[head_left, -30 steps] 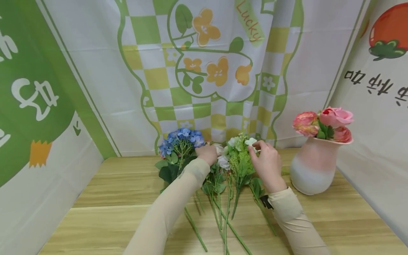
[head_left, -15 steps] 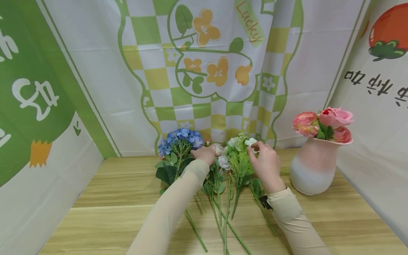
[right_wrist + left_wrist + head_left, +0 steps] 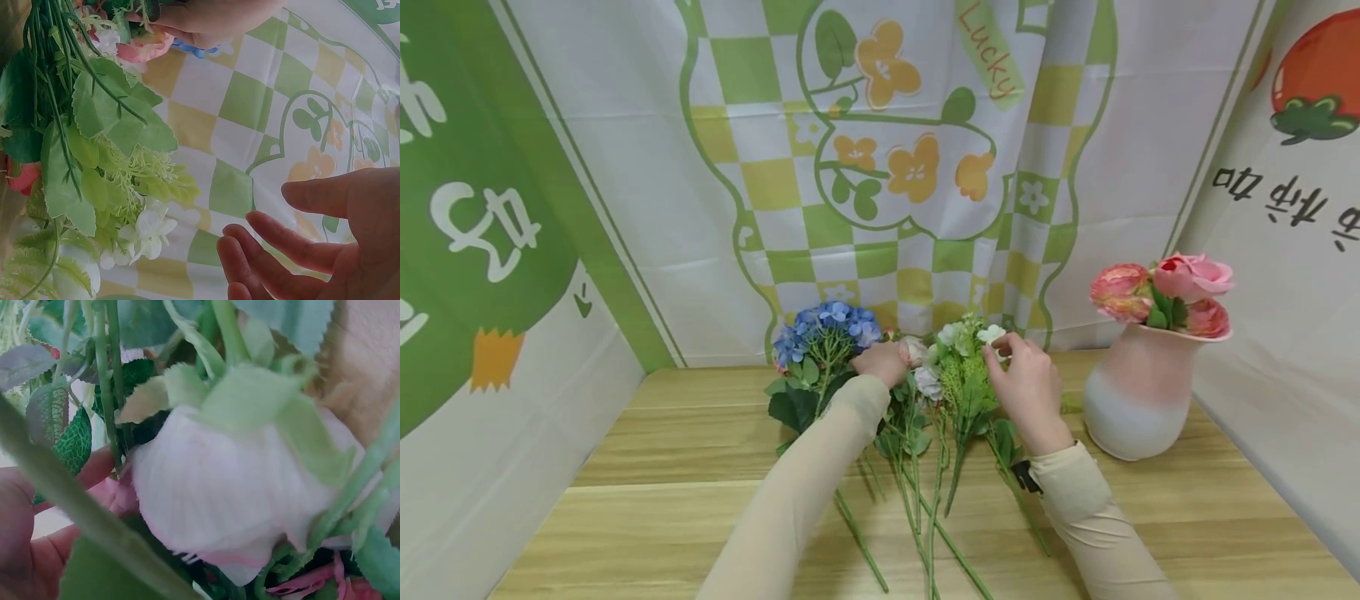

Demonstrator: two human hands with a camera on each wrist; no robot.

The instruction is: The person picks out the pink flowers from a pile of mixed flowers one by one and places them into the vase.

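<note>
My left hand (image 3: 881, 364) reaches in among the flowers, between a blue hydrangea (image 3: 831, 327) and a pale rose (image 3: 913, 351). In the left wrist view its fingers (image 3: 53, 547) lie around stems and a pink flower (image 3: 122, 495), fingertips partly hidden; I cannot tell whether they grip anything. A large whitish-pink rose (image 3: 206, 487) fills the middle of that view. My right hand (image 3: 1026, 387) hovers by the green-and-white sprays (image 3: 962, 375), overlapping a white blossom in the head view. From the right wrist, its relaxed, spread fingers (image 3: 275, 237) hold nothing, apart from the white blossom (image 3: 150, 231).
A pink-and-white vase (image 3: 1138, 400) with several pink flowers (image 3: 1191, 275) stands on the right of the wooden table (image 3: 647, 517). Loose green stems (image 3: 932, 533) cross toward the front edge. A checkered cloth (image 3: 872, 200) hangs close behind the flowers.
My left hand has shifted slightly left and down, showing more of the pale rose beside it. The hydrangea stirred a little. My right hand has stayed in place.
</note>
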